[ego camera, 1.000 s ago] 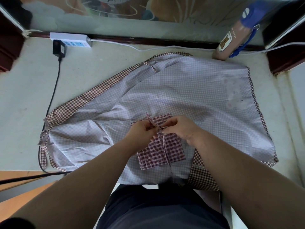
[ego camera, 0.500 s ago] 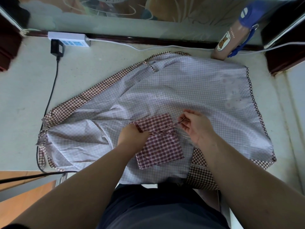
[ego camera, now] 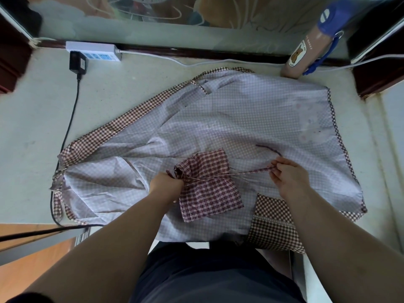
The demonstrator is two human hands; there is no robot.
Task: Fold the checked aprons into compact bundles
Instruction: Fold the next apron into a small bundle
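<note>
The left hand (ego camera: 167, 185) is gripping the bunched left edge of the small bundle (ego camera: 209, 193), which is lying on the big apron (ego camera: 240, 114) spread over the table (ego camera: 122, 101). The bundle is looking soft, light and floppy, so I think holding it at its squeezed middle is working best. The string (ego camera: 251, 171) is running tight to the right hand (ego camera: 290, 180), which is pinching it out at the side.
</note>
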